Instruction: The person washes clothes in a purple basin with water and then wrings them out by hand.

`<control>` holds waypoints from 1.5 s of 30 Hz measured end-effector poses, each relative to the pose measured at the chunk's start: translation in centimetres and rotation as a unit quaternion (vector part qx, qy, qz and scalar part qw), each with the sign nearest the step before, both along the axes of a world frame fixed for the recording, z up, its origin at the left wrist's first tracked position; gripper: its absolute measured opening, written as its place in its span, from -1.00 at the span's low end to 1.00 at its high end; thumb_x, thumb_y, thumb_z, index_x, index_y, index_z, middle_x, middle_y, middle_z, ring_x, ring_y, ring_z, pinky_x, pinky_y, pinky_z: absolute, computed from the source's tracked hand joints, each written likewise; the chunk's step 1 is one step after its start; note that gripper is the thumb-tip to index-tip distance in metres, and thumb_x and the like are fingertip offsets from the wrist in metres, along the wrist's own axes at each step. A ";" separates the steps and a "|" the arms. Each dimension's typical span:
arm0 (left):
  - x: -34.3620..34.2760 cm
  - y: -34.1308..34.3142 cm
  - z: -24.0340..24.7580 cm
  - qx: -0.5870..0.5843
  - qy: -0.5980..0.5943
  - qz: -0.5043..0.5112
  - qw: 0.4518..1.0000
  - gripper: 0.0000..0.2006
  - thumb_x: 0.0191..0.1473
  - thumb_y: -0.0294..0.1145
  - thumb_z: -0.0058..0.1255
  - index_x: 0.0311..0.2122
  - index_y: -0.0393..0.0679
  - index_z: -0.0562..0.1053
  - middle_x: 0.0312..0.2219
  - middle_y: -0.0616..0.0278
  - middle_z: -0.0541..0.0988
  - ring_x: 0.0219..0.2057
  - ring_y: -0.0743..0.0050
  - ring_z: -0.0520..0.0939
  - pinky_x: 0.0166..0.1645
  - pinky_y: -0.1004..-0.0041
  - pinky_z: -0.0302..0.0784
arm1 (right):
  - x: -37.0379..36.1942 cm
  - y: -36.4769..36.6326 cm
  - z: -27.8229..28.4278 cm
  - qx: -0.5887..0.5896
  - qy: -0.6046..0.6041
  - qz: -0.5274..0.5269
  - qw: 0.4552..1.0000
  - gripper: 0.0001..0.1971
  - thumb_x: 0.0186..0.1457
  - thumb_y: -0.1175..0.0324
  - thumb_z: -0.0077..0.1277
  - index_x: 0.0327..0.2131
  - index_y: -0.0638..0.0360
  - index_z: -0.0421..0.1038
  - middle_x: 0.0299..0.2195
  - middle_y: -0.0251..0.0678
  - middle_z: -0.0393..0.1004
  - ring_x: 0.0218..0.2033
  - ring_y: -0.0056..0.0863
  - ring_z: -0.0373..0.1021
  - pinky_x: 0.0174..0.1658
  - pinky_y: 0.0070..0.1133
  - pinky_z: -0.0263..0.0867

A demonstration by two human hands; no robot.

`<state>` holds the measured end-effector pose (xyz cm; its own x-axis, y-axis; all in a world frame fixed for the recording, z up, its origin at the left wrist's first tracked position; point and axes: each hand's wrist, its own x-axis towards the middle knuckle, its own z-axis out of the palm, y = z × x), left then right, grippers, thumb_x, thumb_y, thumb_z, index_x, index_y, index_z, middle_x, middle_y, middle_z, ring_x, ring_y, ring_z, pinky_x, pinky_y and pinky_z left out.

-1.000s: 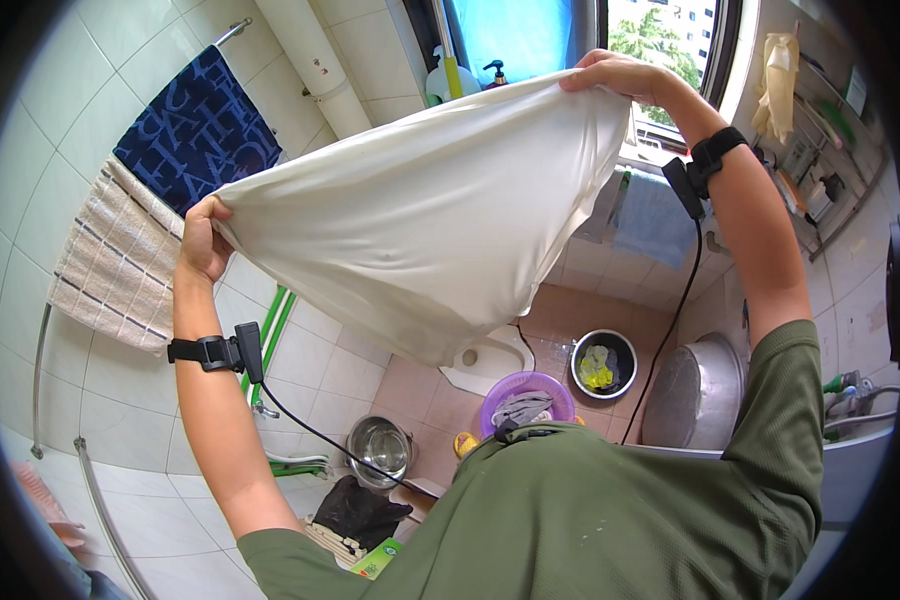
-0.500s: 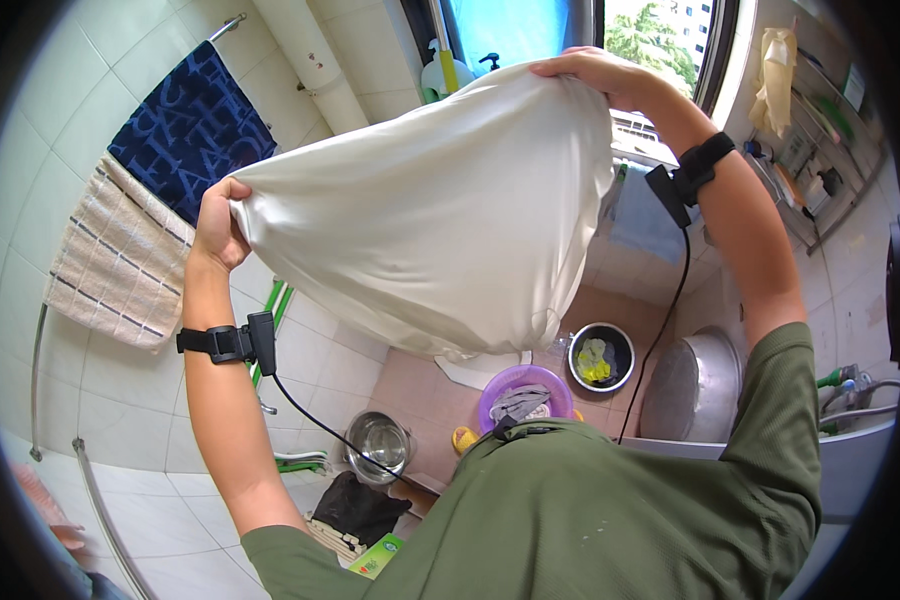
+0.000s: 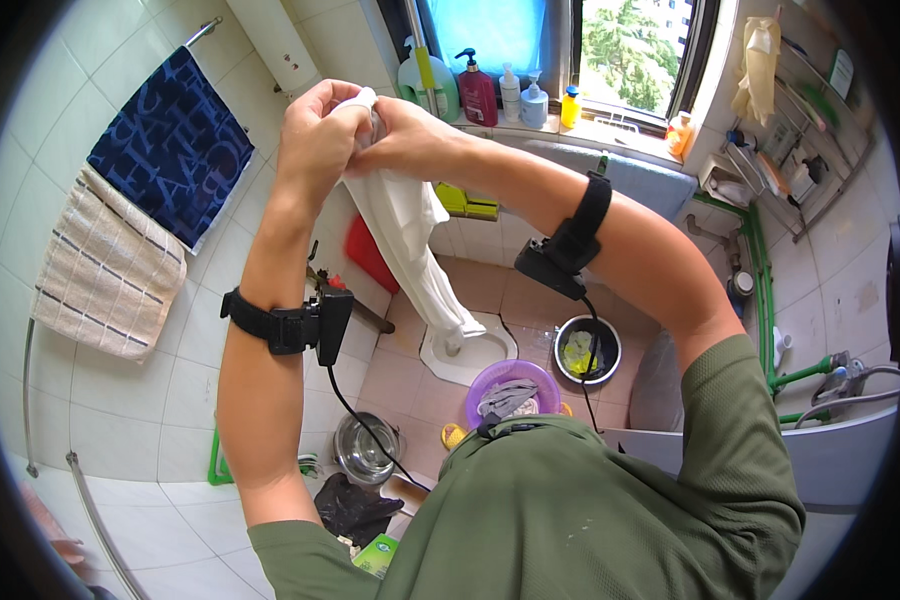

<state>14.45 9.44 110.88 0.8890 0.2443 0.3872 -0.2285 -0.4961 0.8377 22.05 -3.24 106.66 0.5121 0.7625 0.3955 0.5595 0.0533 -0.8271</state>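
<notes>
White cloth (image 3: 402,230) partly hides the toilet (image 3: 475,358) (purple basin (image 3: 515,369) beside).

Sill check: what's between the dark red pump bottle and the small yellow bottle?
Head view: a slim white bottle, then a pale blue pump bottle, standing side by side.

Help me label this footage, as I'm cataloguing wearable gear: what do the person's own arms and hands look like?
The left hand and right hand are gloveless. Short olive-green sleeves of textured fabric cover the upper arms. Each forearm wears a black strap with a blocky black device, from which a thin black cable trails.
</notes>
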 end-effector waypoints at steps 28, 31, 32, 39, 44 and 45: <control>0.9 4.3 -18.2 -0.217 0.100 -0.190 0.952 -0.87 -0.11 -0.46 0.11 -0.39 -0.21 0.48 -0.58 0.35 0.49 -0.55 0.64 0.49 -0.37 0.59 0.40 | 14.6 -8.3 3.6 0.230 0.209 -0.249 0.917 -0.86 -0.03 0.43 -0.12 -0.46 0.23 0.45 -0.49 -0.23 0.45 -0.47 -0.38 0.40 -0.40 -0.45 0.34; 0.9 4.2 -16.3 -0.189 0.110 -0.187 0.958 -0.82 -0.15 -0.45 0.07 -0.35 -0.20 0.46 -0.57 0.37 0.47 -0.52 0.68 0.45 -0.36 0.65 0.32 | 15.2 -15.5 -2.4 0.155 0.198 -0.268 0.930 -0.75 0.08 0.39 -0.07 -0.15 0.19 0.41 -0.21 -0.32 0.46 -0.12 -0.51 0.39 -0.10 -0.56 0.33; 1.3 4.0 -16.0 -0.185 0.099 -0.168 0.963 -0.81 -0.15 -0.47 0.06 -0.33 -0.21 0.45 -0.56 0.38 0.47 -0.52 0.69 0.44 -0.36 0.66 0.32 | 15.9 -17.5 -4.7 0.085 0.196 -0.242 0.947 -0.75 0.07 0.40 -0.07 -0.15 0.18 0.42 -0.21 -0.32 0.46 -0.12 -0.51 0.38 -0.07 -0.57 0.31; 3.6 -0.7 -14.6 -0.127 0.040 -0.103 0.986 -0.78 -0.16 -0.62 0.00 -0.30 -0.31 0.42 -0.47 0.36 0.50 -0.45 0.72 0.47 -0.29 0.62 0.43 | 14.0 -21.8 -16.6 -0.356 0.340 -0.076 0.867 -0.63 0.03 0.24 0.09 -0.07 0.14 0.46 -0.09 -0.25 0.48 -0.07 -0.35 0.42 -0.09 -0.36 0.44; 5.2 -1.2 -15.2 -0.145 0.039 -0.115 0.982 -0.72 -0.19 -0.63 0.03 -0.26 -0.28 0.37 -0.45 0.32 0.50 -0.45 0.70 0.48 -0.33 0.63 0.43 | 12.8 -15.4 -19.4 -0.271 0.157 -0.055 0.948 -0.21 -0.05 -0.08 0.18 0.17 0.19 0.23 0.11 -0.04 0.32 0.17 -0.17 0.22 0.21 -0.33 0.13; 5.3 -1.1 -15.1 -0.142 0.042 -0.117 0.982 -0.72 -0.19 -0.63 0.03 -0.26 -0.28 0.37 -0.45 0.32 0.50 -0.45 0.70 0.48 -0.33 0.63 0.43 | 11.4 -12.9 -18.2 -0.164 0.213 -0.028 0.963 -0.14 -0.05 -0.10 0.19 0.22 0.20 0.15 0.16 -0.01 0.26 0.21 -0.16 0.17 0.27 -0.35 0.03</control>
